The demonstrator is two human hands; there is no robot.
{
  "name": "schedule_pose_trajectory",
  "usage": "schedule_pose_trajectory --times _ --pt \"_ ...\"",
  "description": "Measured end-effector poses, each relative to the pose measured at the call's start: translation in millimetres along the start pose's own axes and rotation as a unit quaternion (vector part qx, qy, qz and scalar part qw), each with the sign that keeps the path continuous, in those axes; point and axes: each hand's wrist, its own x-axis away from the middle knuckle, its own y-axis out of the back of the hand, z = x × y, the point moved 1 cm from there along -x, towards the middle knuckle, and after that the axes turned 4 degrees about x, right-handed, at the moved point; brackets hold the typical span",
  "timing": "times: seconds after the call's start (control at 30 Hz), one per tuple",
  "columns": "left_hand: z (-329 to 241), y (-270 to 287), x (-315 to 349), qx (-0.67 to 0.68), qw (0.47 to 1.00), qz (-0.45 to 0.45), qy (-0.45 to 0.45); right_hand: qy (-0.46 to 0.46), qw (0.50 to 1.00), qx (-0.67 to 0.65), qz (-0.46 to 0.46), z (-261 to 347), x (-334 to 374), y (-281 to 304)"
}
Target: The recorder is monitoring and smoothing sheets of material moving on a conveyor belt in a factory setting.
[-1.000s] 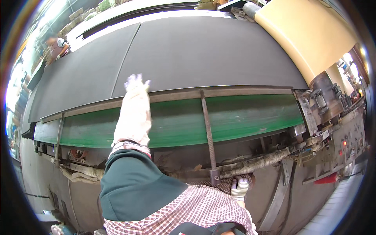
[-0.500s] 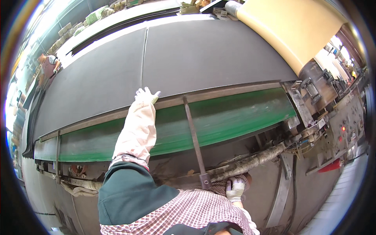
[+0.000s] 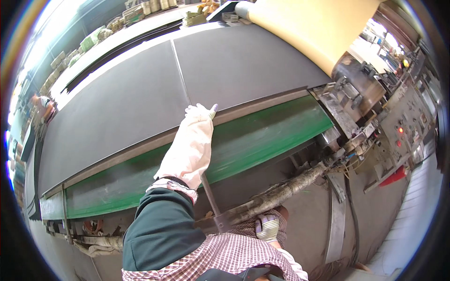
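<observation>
Two dark grey sheets lie end to end on a long bed, a left sheet (image 3: pixel 112 107) and a right sheet (image 3: pixel 243 61), with a thin pale seam (image 3: pixel 180 70) between them. My left hand (image 3: pixel 201 112), in a pale striped glove, reaches forward to the near edge by the seam's near end. Its fingers are spread, with nothing seen in them. My right hand (image 3: pixel 267 228), gloved in stripes with purple fingertips, rests low on checked cloth beside a wrapped pipe (image 3: pixel 262 201). Its fingers lie extended and hold nothing visible.
A green belt (image 3: pixel 262 136) runs under the bed's front rail (image 3: pixel 253 109). A metal post (image 3: pixel 212 199) stands close before me. At right are a tan sheet (image 3: pixel 309 28) over a roller and a control panel (image 3: pixel 408 122) with red lights. Another person (image 3: pixel 42 107) stands far left.
The seam and both grey sheets have shifted right along the bed toward the tan sheet. My left hand has moved right with the seam. My right hand stays low; the view has turned somewhat.
</observation>
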Motion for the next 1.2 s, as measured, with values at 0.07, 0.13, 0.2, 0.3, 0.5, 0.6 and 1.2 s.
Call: schedule_pose_trajectory --times 0.07,0.13,0.2,0.3,0.5,0.6,1.2 --pt "-15 -5 2 0.017 0.998 0.002 -0.056 -0.006 1.000 0.012 -0.004 0 0 1" --pt "-11 -11 -3 0.033 0.993 0.013 -0.111 0.001 1.000 0.023 0.000 0 1 1" --pt "19 -9 -14 0.163 0.950 -0.068 -0.259 -0.008 1.000 0.020 -0.001 0 2 2" --pt "116 -1 -33 0.115 0.951 -0.225 -0.176 -0.008 1.000 0.018 0.004 0 4 2" --pt "340 51 -33 0.034 0.981 -0.156 0.110 -0.027 0.999 0.025 0.017 4 3 5" --pt "360 45 -26 0.030 0.985 -0.165 -0.033 -0.039 0.999 0.028 0.019 6 -1 4" --pt "73 -11 0 -0.058 0.957 -0.143 -0.246 -0.029 0.997 0.036 0.061 8 -1 19"
